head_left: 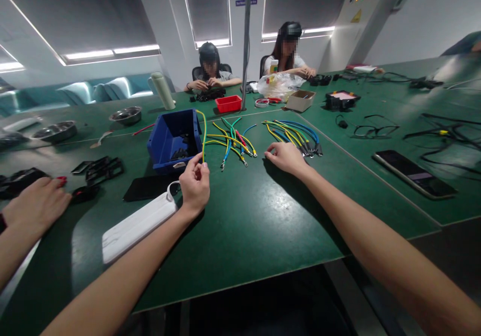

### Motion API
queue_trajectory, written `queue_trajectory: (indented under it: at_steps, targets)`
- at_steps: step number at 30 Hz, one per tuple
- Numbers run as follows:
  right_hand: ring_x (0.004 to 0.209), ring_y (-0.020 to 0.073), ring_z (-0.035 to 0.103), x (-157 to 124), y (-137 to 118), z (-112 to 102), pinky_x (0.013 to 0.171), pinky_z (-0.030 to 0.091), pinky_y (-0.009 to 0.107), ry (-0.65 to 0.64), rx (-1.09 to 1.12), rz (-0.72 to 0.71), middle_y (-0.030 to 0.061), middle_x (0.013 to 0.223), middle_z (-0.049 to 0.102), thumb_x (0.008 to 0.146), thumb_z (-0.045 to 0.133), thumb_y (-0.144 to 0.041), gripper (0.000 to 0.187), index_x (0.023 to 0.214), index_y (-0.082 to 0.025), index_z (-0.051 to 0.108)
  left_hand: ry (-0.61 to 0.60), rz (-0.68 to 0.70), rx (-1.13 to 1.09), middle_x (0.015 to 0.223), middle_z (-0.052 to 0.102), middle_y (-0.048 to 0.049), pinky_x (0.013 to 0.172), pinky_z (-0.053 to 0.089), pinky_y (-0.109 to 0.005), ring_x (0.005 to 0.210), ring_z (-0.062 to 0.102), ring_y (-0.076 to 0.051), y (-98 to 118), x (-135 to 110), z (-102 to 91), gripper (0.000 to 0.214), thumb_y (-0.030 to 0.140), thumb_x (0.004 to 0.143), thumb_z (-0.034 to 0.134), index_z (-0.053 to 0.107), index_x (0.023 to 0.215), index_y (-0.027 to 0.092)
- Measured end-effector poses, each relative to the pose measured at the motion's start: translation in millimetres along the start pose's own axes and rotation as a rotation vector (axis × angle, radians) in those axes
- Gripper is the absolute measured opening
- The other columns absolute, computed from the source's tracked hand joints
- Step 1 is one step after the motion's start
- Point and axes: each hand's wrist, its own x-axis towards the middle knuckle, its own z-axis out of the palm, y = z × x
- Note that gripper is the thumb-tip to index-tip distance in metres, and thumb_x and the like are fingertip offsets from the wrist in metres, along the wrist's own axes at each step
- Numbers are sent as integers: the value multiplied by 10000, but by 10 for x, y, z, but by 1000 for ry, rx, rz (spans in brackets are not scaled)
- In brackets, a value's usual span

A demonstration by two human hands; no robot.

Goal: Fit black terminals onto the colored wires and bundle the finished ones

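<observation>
Near edge: the table [263,235] ends close under both forearms, and its front edge runs slantwise from low left to higher right.
Open room: bare green top lies between the two wrists and in front of them.
Left hand [195,180]: closed, with thumb and fingertips pinching the lower end of a yellow-green wire [204,133].
Wire: it rises from the pinch and arcs over the rim of the blue bin [171,138], which stands just beyond the left hand.
Left of the left hand: a white case [137,225] sits just beside the wrist, with a black phone [145,188] near it.
Right hand [287,156]: palm down on the table, fingers lightly bent, fingertips at the near ends of a wire bundle [293,131].
Between the hands: loose wires [233,140] lie a little beyond them.
Right of the right hand: a second phone [413,173] and glasses [376,131] lie well apart from it.
Far left: a co-worker's hand [35,205] rests by black parts [99,168].
Hard to tell: whether the right hand grips anything, and what is in the bin.
</observation>
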Motion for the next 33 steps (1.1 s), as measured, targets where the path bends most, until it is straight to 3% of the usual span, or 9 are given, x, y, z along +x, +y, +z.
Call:
queue_trajectory:
  at_steps: [6, 16, 19, 23, 27, 33]
  targets:
    - [848, 249, 663, 0, -1, -6, 711, 438, 316, -11, 13, 2, 75, 861, 724, 868, 512, -438, 306, 963, -225, 711, -48, 45, 137, 622, 481, 32, 521, 353, -197, 537, 419, -83, -31, 14, -19, 360, 325, 883, 516, 609, 1154, 107]
    - [867, 240, 663, -42, -97, 8, 756, 466, 321, 19, 130, -44, 76, 899, 723, 875, 528, -434, 316, 1021, -203, 686, -106, 90, 149, 671, 563, 2, 512, 369, -201, 522, 443, -83, -17, -25, -9, 361, 322, 888, 509, 602, 1166, 112]
    - [968, 260, 651, -52, -122, 67, 832, 483, 360, 63, 217, -145, 108, 1090, 692, 868, 547, -433, 451, 1231, -168, 589, -128, 133, 186, 634, 533, 22, 505, 358, -195, 509, 432, -77, 4, -39, -4, 344, 302, 888, 505, 608, 1161, 119]
    - [1215, 278, 530, -78, -188, 191, 998, 426, 404, 47, 280, -390, 147, 1367, 527, 864, 571, -405, 613, 1396, -136, 431, -146, 165, 220, 603, 506, 38, 512, 361, -194, 500, 433, -73, 46, -47, -4, 327, 286, 890, 497, 615, 1144, 115]
    - [1203, 276, 542, -123, -299, 251, 1016, 417, 411, -9, 278, -478, 149, 1302, 583, 901, 529, -387, 467, 1288, -126, 551, -156, 165, 240, 593, 500, 40, 516, 364, -197, 499, 437, -75, 73, -48, -4, 327, 282, 892, 495, 613, 1144, 110]
    - [1095, 273, 606, -186, -398, 163, 938, 462, 404, -43, 292, -496, 142, 1157, 663, 904, 538, -344, 342, 1156, -136, 637, -176, 160, 251, 587, 489, 42, 507, 355, -200, 495, 432, -76, 70, -48, -2, 324, 286, 892, 496, 618, 1141, 118]
